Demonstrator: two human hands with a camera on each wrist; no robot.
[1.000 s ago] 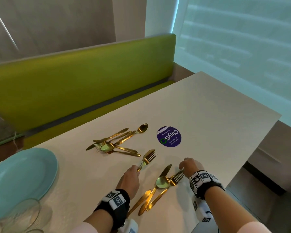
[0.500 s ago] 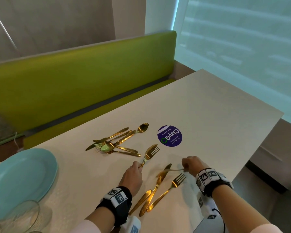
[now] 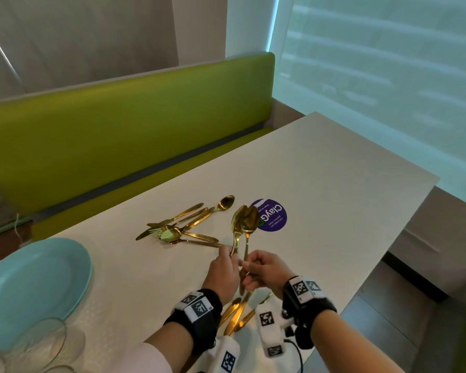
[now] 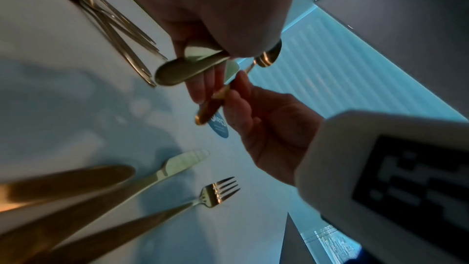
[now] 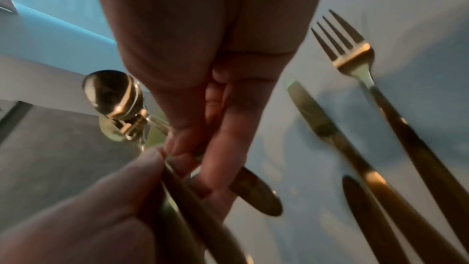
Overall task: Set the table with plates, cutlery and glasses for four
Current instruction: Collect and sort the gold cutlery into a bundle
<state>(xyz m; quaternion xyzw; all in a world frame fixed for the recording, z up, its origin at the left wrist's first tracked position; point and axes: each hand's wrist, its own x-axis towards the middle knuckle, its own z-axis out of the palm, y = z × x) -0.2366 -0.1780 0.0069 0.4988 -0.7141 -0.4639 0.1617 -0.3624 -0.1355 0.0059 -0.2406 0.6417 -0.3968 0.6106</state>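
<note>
Over the near part of the white table (image 3: 320, 184), my left hand (image 3: 230, 258) grips the handles of a gold spoon and fork (image 3: 237, 224) and holds them upright. My right hand (image 3: 249, 267) pinches the handle of a second gold spoon (image 3: 250, 220) right beside them, and the bowls overlap. In the left wrist view, that handle (image 4: 212, 105) sits between the right hand's thumb and fingers. A gold knife (image 4: 182, 162) and fork (image 4: 220, 190) lie on the table beneath the hands. A pile of gold cutlery (image 3: 183, 227) lies farther off.
A light blue plate (image 3: 33, 281) sits at the left, with clear glasses (image 3: 38, 343) in front of it. A round purple sticker (image 3: 273, 215) is on the tabletop behind the raised spoons. A green bench (image 3: 119, 130) runs along the far side. The table's edge drops off at the right.
My right hand lifted a spoon off the near set and brought it up to the left hand's spoon and fork. Both hands rose and came together.
</note>
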